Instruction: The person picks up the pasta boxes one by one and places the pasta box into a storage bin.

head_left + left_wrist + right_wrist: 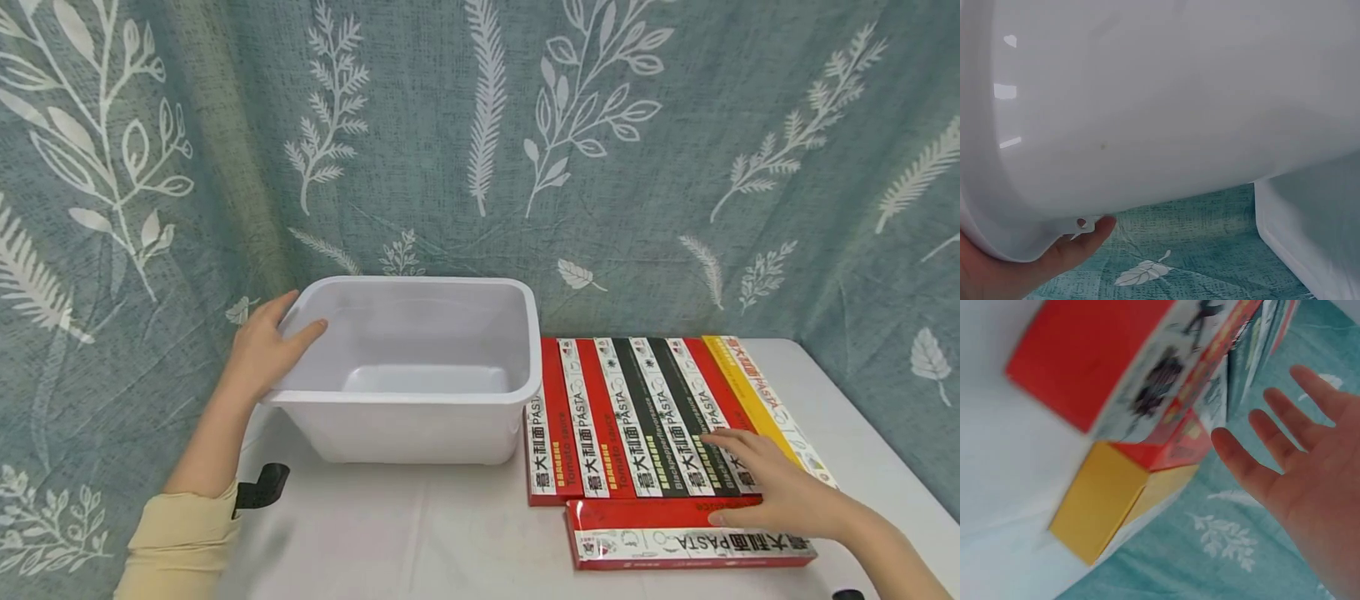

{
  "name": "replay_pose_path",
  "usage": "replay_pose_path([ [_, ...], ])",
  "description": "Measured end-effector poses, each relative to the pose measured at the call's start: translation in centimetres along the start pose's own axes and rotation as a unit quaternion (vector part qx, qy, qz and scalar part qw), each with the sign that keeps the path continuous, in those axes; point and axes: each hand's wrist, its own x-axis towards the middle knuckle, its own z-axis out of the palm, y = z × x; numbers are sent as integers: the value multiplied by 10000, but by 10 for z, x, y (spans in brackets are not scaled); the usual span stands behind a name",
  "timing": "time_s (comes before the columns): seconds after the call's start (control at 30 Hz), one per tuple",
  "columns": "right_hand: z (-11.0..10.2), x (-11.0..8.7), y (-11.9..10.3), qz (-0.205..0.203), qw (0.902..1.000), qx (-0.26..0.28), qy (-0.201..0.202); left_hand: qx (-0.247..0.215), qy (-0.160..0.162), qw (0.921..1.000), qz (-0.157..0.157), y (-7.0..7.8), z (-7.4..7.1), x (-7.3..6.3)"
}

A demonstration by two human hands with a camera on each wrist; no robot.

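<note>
A white plastic tub (405, 429) stands upright on the left part of the table, and its inside looks bare. My left hand (258, 354) grips the tub's left rim, thumb over the inner side and fingers outside. In the left wrist view, fingers (1082, 247) show beneath the rim. My right hand (783, 483) hovers with spread fingers over a red and white pasta box (652, 542) lying crosswise in front, holding nothing. Behind that box lies a row of pasta boxes in red, black and white, with a yellow pasta box (750, 392) at the right end.
A white cloth (397, 533) covers the table. The tub's right side stands close against the row's left end. Behind everything hangs a blue-green curtain (427, 150) with white leaf prints. A black strap (262, 487) sticks out from my left wrist.
</note>
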Motion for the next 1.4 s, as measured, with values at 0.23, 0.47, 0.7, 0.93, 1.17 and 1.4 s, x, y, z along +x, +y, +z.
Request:
replay_pose_path([
  [0.23, 4, -15, 14, 201, 9992, -183, -290, 136, -335, 9992, -161, -3, 1, 1],
  [0.47, 6, -26, 19, 107, 9977, -666, -117, 522, -612, 9965, -223, -3, 1, -2],
  [0.7, 10, -31, 27, -566, 9931, -971, 330, 593, -660, 9957, -262, -3, 0, -3],
  [0.93, 10, -34, 27, -143, 9956, -909, -153, 572, -688, 9957, -236, -3, 0, -1],
  [1.17, 8, -36, 25, 32, 9947, -901, -497, 574, -718, 9955, -222, -2, -2, -1],
  [1.4, 8, -34, 22, 293, 9892, -1172, -824, 579, -741, 9952, -283, 0, 0, 0],
])
